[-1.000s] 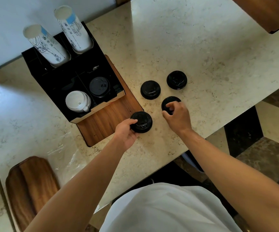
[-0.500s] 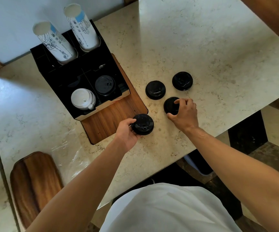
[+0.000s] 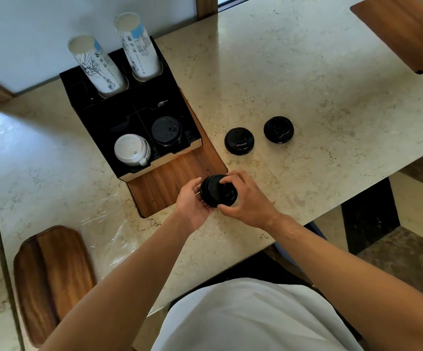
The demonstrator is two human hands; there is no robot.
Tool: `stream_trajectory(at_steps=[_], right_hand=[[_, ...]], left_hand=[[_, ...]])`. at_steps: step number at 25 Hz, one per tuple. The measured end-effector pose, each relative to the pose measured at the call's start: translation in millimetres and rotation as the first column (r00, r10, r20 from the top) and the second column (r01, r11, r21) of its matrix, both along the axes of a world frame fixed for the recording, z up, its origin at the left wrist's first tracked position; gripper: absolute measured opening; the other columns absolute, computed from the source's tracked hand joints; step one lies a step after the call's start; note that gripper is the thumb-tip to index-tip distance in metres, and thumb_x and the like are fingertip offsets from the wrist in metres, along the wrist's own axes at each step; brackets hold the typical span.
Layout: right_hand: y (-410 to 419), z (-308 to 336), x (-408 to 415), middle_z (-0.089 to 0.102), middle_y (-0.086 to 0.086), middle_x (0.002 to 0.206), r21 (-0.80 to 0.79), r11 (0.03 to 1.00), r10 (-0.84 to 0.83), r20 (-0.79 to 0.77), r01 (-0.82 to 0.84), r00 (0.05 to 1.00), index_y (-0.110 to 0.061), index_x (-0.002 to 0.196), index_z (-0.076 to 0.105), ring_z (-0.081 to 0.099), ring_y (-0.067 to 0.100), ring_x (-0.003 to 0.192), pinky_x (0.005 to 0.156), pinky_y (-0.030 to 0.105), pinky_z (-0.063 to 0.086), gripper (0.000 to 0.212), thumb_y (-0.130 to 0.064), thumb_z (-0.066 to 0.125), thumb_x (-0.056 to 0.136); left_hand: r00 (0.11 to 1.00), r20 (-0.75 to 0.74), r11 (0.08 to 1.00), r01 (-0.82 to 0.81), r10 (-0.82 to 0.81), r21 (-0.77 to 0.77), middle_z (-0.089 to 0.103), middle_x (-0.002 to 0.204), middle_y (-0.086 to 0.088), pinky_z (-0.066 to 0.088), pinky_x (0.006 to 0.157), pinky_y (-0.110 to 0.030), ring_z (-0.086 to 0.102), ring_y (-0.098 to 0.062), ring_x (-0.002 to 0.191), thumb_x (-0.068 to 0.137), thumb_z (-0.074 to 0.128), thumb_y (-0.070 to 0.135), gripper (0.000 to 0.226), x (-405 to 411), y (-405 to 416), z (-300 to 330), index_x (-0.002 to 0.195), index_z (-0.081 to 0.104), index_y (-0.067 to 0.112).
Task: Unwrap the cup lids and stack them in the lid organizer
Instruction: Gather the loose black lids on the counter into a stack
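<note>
Both hands meet over a small stack of black lids (image 3: 216,190) just above the counter, near the front corner of the wooden base. My left hand (image 3: 191,203) cups the stack from the left and below. My right hand (image 3: 246,198) grips it from the right, fingers over the top. Two more black lids lie flat on the counter: one (image 3: 239,141) in the middle, another (image 3: 278,129) to its right. The black lid organizer (image 3: 99,122) stands at the left, with white lids (image 3: 132,149) in its front left slot and black lids (image 3: 167,129) in its front right slot.
Two tall stacks of paper cups (image 3: 96,65) lean out of the organizer's back slots. Clear plastic wrap (image 3: 111,239) lies crumpled on the marble counter (image 3: 306,84) near its front edge. A wooden board (image 3: 50,277) sits at the lower left, and another wooden panel (image 3: 405,29) at the top right.
My right hand has carried its lid left from the counter onto the lid in my left hand. Both hands now hold the joined lids together.
</note>
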State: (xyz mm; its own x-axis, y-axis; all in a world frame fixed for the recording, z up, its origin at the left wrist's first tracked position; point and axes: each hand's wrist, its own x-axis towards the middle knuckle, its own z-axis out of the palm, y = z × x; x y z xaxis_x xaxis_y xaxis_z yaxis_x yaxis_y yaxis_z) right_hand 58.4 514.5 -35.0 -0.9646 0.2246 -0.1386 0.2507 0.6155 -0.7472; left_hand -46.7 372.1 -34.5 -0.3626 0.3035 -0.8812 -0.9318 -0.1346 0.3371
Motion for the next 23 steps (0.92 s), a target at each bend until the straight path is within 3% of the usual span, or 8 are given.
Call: stream_trajectory(at_steps=[6, 8, 11, 15, 18, 21, 23], right_hand=[[-10.5, -2.5, -3.4, 0.038, -0.001, 0.14, -0.054, 0.999, 0.003, 0.047, 0.0, 0.999, -0.023, 0.133, 0.051, 0.051, 0.018, 0.125, 0.105, 0.027, 0.051, 0.064, -0.033, 0.082, 0.078], [-12.8, -3.6, -5.3, 0.038, -0.001, 0.14, -0.064, 0.998, 0.012, 0.054, -0.008, 0.998, -0.023, 0.132, 0.052, 0.051, 0.018, 0.124, 0.105, 0.028, 0.051, 0.063, -0.032, 0.082, 0.078], [-13.6, -5.8, -7.4, 0.037, -0.003, 0.141, -0.079, 0.997, 0.014, 0.06, -0.009, 0.998, -0.024, 0.133, 0.053, 0.049, 0.016, 0.126, 0.104, 0.022, 0.048, 0.064, -0.031, 0.083, 0.077], [-8.3, -5.7, -14.2, 0.041, -0.003, 0.139, -0.079, 0.996, 0.035, 0.026, -0.033, 0.999, -0.023, 0.137, 0.05, 0.049, 0.013, 0.124, 0.103, 0.021, 0.049, 0.072, -0.03, 0.085, 0.074], [2.2, -4.2, -25.9, 0.044, -0.005, 0.14, -0.161, 0.986, 0.049, 0.058, -0.039, 0.997, -0.029, 0.144, 0.041, 0.048, 0.008, 0.125, 0.099, 0.016, 0.047, 0.082, -0.041, 0.081, 0.074], [21.6, -6.7, -44.4, 0.05, -0.004, 0.141, -0.262, 0.954, -0.116, 0.128, 0.146, 0.985, -0.027, 0.141, 0.046, 0.05, 0.012, 0.128, 0.103, 0.031, 0.048, 0.057, -0.034, 0.066, 0.088], [42.4, -10.6, -60.5, 0.053, -0.001, 0.131, -0.099, 0.95, -0.288, 0.09, 0.296, 0.953, -0.019, 0.13, 0.059, 0.054, 0.017, 0.122, 0.104, 0.033, 0.048, 0.038, -0.02, 0.062, 0.092]], left_hand=[[0.998, -0.026, 0.997, 0.063, -0.062, 0.036, 0.069, 0.122, -0.02, 0.056, 0.099, -0.045, 0.066, -0.036, 0.116, 0.092, 0.066, 0.029, 0.034, 4.6, -11.1, 7.3, 0.119, 0.069, 0.008], [0.996, -0.04, 0.997, 0.076, -0.074, 0.035, 0.072, 0.118, -0.022, 0.059, 0.095, -0.045, 0.068, -0.037, 0.112, 0.092, 0.067, 0.018, 0.03, 5.1, -15.9, 9.1, 0.119, 0.068, 0.006], [0.989, -0.075, 0.992, 0.127, -0.127, 0.002, 0.078, 0.102, -0.02, 0.064, 0.077, -0.039, 0.073, -0.034, 0.102, 0.093, 0.066, 0.007, 0.023, 4.2, -22.3, 11.3, 0.116, 0.067, 0.003], [0.988, -0.086, 0.99, 0.118, -0.125, -0.075, 0.074, 0.109, -0.022, 0.064, 0.068, -0.036, 0.071, -0.035, 0.103, 0.092, 0.067, 0.001, 0.02, -2.9, -22.5, 13.9, 0.112, 0.067, -0.001], [0.992, -0.085, 0.993, 0.085, -0.092, -0.079, 0.073, 0.112, -0.023, 0.064, 0.079, -0.039, 0.072, -0.035, 0.105, 0.091, 0.068, 0.0, 0.024, -11.2, -17.9, 14.2, 0.115, 0.065, -0.002], [0.996, -0.068, 0.994, 0.056, -0.063, -0.098, 0.072, 0.114, -0.02, 0.06, 0.092, -0.042, 0.07, -0.033, 0.107, 0.09, 0.068, 0.0, 0.025, -19.5, -12.4, 15.0, 0.116, 0.064, 0.002], [0.998, -0.048, 0.993, 0.029, -0.034, -0.112, 0.07, 0.119, -0.017, 0.061, 0.088, -0.038, 0.068, -0.031, 0.11, 0.09, 0.068, 0.0, 0.03, -24.4, -8.8, 14.2, 0.119, 0.063, 0.003]])
